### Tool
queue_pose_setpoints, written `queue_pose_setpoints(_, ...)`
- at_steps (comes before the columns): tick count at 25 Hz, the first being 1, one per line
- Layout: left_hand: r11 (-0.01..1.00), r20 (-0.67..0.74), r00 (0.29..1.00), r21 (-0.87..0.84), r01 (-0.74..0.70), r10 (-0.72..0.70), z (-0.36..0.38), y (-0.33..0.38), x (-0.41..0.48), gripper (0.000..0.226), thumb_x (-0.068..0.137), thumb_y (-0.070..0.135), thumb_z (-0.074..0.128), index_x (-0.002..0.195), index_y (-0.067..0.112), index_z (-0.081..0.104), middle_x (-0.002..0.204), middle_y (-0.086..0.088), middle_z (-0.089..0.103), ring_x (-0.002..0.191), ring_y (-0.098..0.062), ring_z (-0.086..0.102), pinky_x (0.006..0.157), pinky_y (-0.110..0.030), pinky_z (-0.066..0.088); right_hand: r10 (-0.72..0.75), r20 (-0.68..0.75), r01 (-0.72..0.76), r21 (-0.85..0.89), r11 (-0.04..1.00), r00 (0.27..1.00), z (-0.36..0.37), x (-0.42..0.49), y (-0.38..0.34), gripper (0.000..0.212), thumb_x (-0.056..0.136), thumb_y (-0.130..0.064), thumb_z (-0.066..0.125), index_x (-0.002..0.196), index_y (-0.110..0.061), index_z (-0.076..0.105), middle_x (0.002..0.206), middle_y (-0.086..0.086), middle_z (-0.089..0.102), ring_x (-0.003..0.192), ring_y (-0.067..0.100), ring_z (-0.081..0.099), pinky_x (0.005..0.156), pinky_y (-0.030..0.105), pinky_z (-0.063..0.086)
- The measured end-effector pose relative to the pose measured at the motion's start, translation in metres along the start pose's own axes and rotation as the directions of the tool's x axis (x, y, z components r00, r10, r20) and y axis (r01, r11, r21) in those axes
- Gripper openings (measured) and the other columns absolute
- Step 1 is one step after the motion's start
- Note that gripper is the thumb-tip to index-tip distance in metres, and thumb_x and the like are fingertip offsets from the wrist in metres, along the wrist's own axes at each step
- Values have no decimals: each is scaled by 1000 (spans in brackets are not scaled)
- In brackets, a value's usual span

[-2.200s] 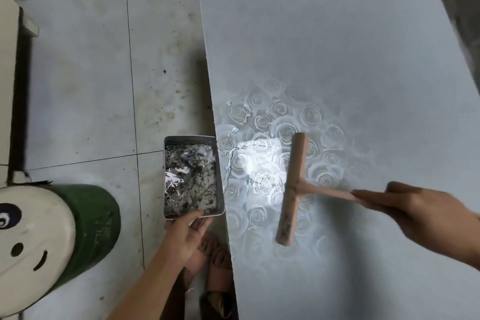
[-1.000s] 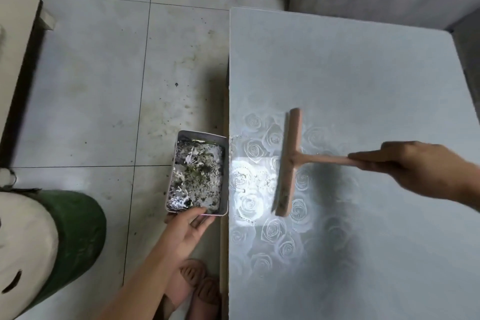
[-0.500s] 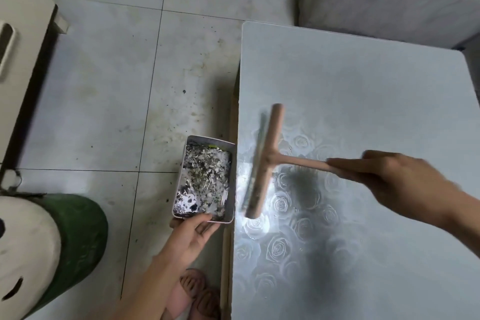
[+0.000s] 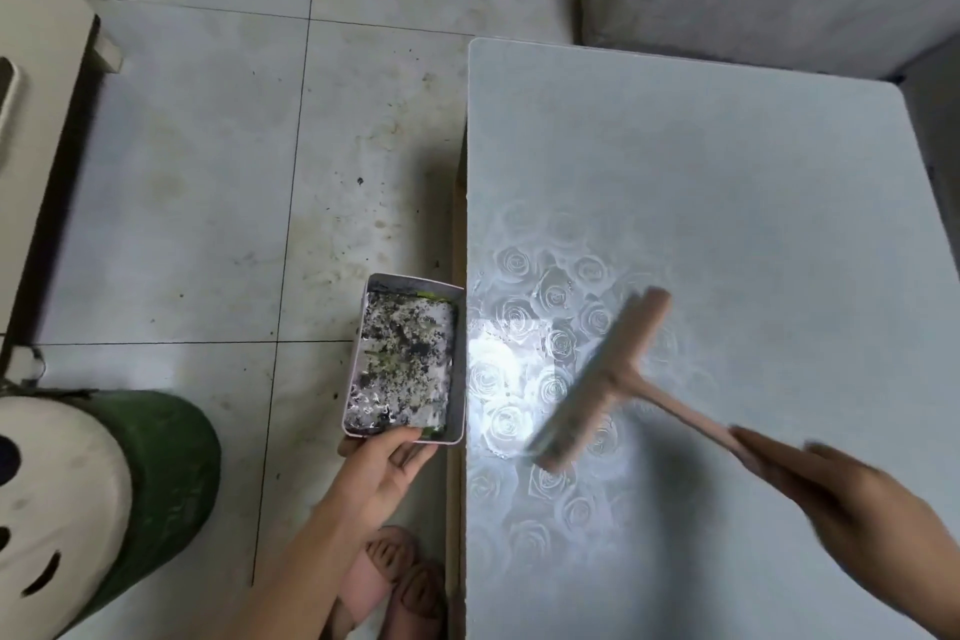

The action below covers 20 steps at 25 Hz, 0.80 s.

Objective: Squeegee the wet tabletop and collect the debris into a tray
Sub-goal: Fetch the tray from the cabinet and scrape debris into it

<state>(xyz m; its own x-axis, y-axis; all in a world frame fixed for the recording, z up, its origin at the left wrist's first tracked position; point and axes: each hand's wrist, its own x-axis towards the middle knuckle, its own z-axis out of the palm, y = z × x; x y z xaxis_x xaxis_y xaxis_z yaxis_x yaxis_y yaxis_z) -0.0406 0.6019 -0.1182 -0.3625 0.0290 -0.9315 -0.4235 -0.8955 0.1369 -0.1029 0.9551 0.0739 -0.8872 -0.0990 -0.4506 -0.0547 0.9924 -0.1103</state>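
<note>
In the head view the squeegee (image 4: 597, 382) has swung back from the table (image 4: 727, 198) edge and now lies slanted and blurred, right of the tray (image 4: 413, 282); one pull looks delivered and another seems due. The right hand (image 4: 852, 499) clasps its handle; the left hand (image 4: 387, 457) grips the tray's near end, holding it against that edge, debris inside. Counted: one squeegee, one tray, one table, two hands.

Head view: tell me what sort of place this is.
Probably a room in a home rather than a workshop: a tiled floor, a rose-patterned table, and sandals on the person's feet.
</note>
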Motion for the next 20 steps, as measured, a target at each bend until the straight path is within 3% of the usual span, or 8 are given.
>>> queue_pose_setpoints(2, 1000, -3, 1000, -7, 17, -17, -2, -3, -2, 24, 82, -18, 49, 85, 4, 58, 73, -14, 72, 84, -29, 66, 59, -41, 60, 116, -23, -116, -23, 993, 993, 9, -32, 37, 80, 88, -14, 60, 114, -82, 28, 79, -13, 62, 75, 6, 61, 72, 25, 50)
queue_pose_setpoints(4, 1000, -1, 1000, -11, 17, -17, -1, -4, -2, 23, 82, -18, 49, 83, 4, 58, 73, -15, 71, 87, -29, 63, 59, -41, 60, 122, -48, -125, -68, 990, 991, 17, -37, 46, 77, 86, -18, 61, 112, -83, 28, 70, -11, 56, 63, 6, 57, 62, 22, 48)
queue_pose_setpoints(7, 1000, -17, 1000, -3, -9, 9, -2, -5, 2, 24, 83, -18, 48, 81, 4, 57, 70, -14, 70, 88, -28, 63, 60, -42, 60, -58, 27, 61, -141, 988, 998, 17, 2, 4, 58, 91, -25, 55, 126, -68, 36, 69, -8, 46, 60, 12, 57, 49, 27, 44)
queue_pose_setpoints(13, 1000, -19, 1000, -24, -20, 19, 0, -10, 2, 22, 86, -16, 45, 78, 2, 53, 67, -16, 67, 87, -28, 61, 61, -41, 60, -327, 68, 334, -180, 925, 942, 10, 78, -80, 47, 99, -33, 35, 138, -58, 27, 85, -10, 43, 86, 19, 59, 60, 27, 33)
queue_pose_setpoints(16, 1000, -21, 1000, 25, 0, 0, 2, -11, 0, 25, 89, -12, 44, 73, -5, 61, 68, -15, 70, 84, -24, 62, 55, -32, 60, -400, 72, 407, -162, 899, 913, 10, 60, -104, 51, 97, -30, 39, 139, -56, 27, 90, -6, 50, 82, 23, 60, 61, 31, 35)
queue_pose_setpoints(18, 999, -7, 1000, 47, -12, 12, 1, -10, 0, 34, 88, -12, 44, 65, -3, 67, 68, -14, 69, 73, -22, 66, 51, -30, 58, -339, 57, 341, -48, 939, 939, 6, 31, -92, 59, 93, -24, 45, 136, -59, 24, 81, -8, 47, 72, 22, 59, 56, 32, 40)
queue_pose_setpoints(20, 999, 14, 999, 10, -34, 33, 0, -7, 0, 27, 85, -16, 45, 75, 0, 64, 71, -14, 70, 74, -24, 68, 55, -36, 60, -196, 20, 194, 72, 978, 980, -4, 2, -54, 55, 94, -33, 46, 128, -71, 22, 75, -9, 48, 66, 14, 56, 58, 32, 47)
